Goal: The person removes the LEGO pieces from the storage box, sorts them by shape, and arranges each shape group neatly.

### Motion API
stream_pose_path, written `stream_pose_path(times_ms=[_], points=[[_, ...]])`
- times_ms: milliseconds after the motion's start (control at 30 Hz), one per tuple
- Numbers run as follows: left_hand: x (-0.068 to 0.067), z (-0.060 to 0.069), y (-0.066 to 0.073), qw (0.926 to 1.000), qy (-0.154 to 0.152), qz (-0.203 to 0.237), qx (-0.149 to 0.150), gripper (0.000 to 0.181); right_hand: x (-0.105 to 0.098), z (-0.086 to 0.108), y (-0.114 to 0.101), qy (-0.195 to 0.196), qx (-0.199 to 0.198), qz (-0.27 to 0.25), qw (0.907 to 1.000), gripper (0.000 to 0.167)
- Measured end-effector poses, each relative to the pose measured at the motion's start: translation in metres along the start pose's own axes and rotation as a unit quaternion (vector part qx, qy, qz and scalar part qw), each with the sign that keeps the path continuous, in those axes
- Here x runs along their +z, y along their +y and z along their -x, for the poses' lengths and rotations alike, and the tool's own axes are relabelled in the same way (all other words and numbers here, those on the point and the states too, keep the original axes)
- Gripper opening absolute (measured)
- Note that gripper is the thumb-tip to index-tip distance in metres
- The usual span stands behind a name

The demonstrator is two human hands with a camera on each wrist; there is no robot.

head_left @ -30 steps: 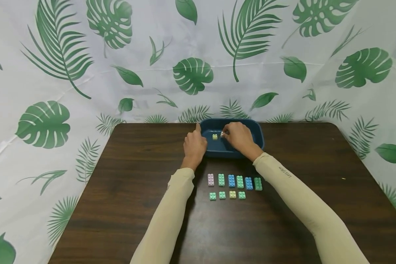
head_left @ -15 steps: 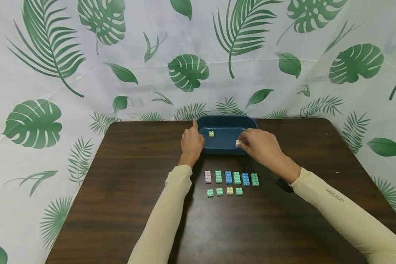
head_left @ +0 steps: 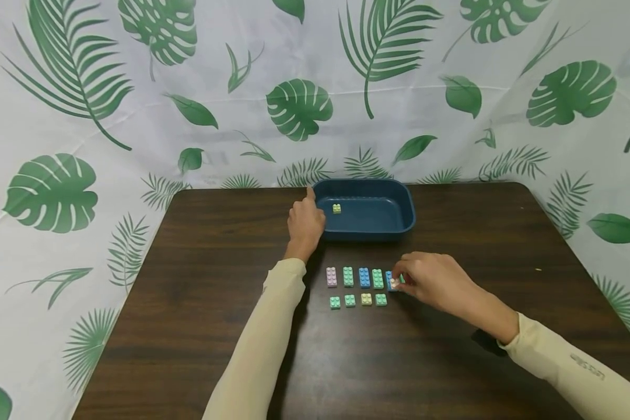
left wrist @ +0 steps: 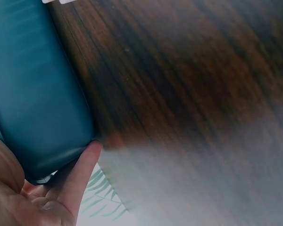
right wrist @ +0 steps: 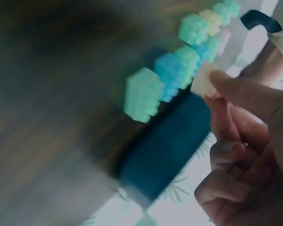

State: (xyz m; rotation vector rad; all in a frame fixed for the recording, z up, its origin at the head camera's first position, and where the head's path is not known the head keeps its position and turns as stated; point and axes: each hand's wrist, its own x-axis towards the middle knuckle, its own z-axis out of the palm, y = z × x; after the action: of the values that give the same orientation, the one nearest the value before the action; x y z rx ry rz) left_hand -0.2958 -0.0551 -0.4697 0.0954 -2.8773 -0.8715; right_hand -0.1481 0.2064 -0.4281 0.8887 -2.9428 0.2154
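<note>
My right hand [head_left: 441, 286] pinches a small pale toy brick [head_left: 394, 283] between thumb and fingertips, just above the right end of the back row. In the right wrist view that pale brick [right wrist: 203, 81] looks blurred. Beneath it lies a blue brick [head_left: 389, 274], partly covered; a green brick [right wrist: 142, 96] beside it is mostly hidden by the hand in the head view. At the left end of the blue bin [head_left: 367, 236], my left hand [head_left: 305, 224] holds the wall, one finger stretched along the corner. A yellow brick [head_left: 337, 208] sits inside the bin.
Two rows of bricks lie on the dark wooden table [head_left: 215, 262]: a pink brick [head_left: 331, 277] begins the longer back row, and a yellow brick [head_left: 366, 299] sits among green ones in front. A leaf-print cloth [head_left: 231, 128] hangs behind the table.
My right hand has moved out of the bin toward the person and to the right, carrying the pale brick over the back row. The left hand stays at the bin.
</note>
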Motion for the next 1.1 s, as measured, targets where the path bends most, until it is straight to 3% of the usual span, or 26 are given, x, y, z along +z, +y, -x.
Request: stream_pose_path(times_ms=[300, 533, 767, 967, 1100], points=[[0.0, 0.001, -0.004, 0.9999, -0.008, 0.003, -0.007, 0.065, 0.028, 0.012, 0.011, -0.047, -0.04, -0.044, 0.9971, 0.013], [0.0, -0.001, -0.001, 1.0, -0.006, -0.006, -0.005, 0.066, 0.033, 0.018, 0.012, -0.052, -0.037, -0.065, 0.9959, 0.012], [0.001, -0.001, 0.0, 0.9999, -0.004, -0.01, -0.005, 0.065, 0.031, 0.02, 0.012, -0.054, -0.034, -0.046, 0.9969, 0.014], [-0.001, 0.0, 0.003, 0.9998, -0.016, -0.012, -0.006, 0.066, 0.016, 0.013, 0.018, -0.036, -0.04, -0.024, 0.9982, 0.022], [-0.002, 0.0, 0.003, 0.9995, -0.02, -0.026, -0.003, 0.066, 0.006, -0.003, 0.019, 0.033, -0.041, -0.032, 0.9981, 0.023]])
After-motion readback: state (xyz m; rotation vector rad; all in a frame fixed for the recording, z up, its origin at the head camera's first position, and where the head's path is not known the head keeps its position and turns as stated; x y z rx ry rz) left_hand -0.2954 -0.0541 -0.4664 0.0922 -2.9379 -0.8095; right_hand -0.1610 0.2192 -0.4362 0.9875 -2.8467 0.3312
